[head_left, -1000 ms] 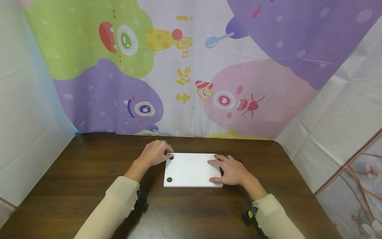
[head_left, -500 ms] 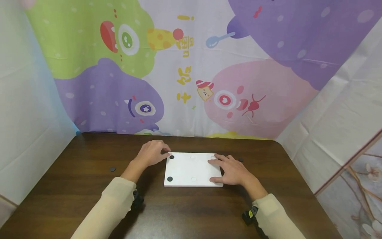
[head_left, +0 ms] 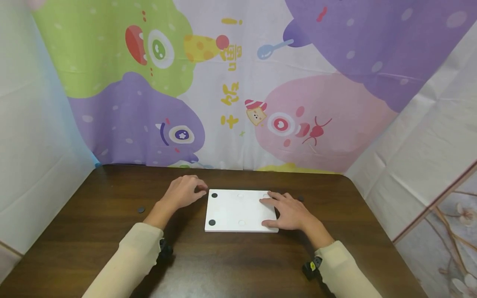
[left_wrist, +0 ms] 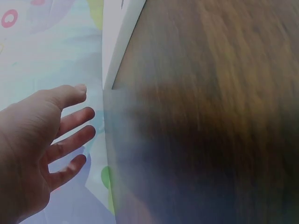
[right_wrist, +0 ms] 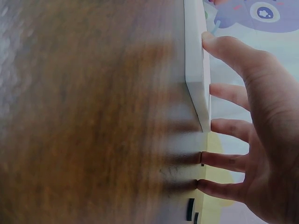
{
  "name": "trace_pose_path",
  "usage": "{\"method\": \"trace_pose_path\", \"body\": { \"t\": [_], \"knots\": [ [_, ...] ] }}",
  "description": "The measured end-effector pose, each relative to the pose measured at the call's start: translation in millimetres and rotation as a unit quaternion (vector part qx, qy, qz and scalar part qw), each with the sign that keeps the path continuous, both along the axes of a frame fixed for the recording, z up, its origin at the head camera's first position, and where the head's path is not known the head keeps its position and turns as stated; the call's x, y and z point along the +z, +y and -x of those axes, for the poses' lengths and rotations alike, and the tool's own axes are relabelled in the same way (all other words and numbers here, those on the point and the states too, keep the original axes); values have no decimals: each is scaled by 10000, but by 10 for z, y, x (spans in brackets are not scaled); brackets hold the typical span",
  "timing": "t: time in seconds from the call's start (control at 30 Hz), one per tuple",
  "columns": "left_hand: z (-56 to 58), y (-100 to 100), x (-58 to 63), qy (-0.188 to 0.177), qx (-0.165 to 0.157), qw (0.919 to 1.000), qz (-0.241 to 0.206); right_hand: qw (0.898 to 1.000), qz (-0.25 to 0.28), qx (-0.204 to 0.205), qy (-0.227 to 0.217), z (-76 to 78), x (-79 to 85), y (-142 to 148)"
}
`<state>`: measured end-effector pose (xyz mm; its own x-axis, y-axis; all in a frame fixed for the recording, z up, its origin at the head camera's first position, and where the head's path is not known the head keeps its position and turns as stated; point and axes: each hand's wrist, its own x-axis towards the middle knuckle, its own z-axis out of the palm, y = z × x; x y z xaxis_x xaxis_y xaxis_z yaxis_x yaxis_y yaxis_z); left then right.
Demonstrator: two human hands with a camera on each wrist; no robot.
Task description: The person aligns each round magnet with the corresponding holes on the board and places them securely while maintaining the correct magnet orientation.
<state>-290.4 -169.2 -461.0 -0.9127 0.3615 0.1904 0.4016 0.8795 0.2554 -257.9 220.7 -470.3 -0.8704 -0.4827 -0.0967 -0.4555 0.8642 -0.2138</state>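
A white rectangular board [head_left: 241, 211] with shallow round recesses lies flat on the table. Two black discs fill its left recesses, a far disc [head_left: 214, 195] and a near disc [head_left: 212, 222]. Just off the board's left edge hovers my left hand [head_left: 185, 191], fingers loosely bent and holding nothing; the left wrist view shows the hand [left_wrist: 35, 140] apart from the board. My right hand [head_left: 290, 212] rests spread over the board's right end. In the right wrist view its thumb [right_wrist: 229, 49] touches the board; the far right recess is partly covered.
On the brown wooden table [head_left: 238, 265], a loose black disc [head_left: 141, 210] lies to the left. Another dark disc [head_left: 300, 198] sits just beyond my right hand. A printed cartoon curtain [head_left: 231, 145] hangs along the table's back edge.
My left hand has drawn back leftward from the board's far left corner, leaving the black disc there in full view. The right hand has stayed in place.
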Motion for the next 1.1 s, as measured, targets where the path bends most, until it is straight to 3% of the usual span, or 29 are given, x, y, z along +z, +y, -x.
{"method": "trace_pose_path", "body": {
  "t": [1.1],
  "knots": [
    [-122, -397, 46, 201, 248, 9993, 185, 10000, 22, 17, 44, 3, -14, 20]
  ]
}}
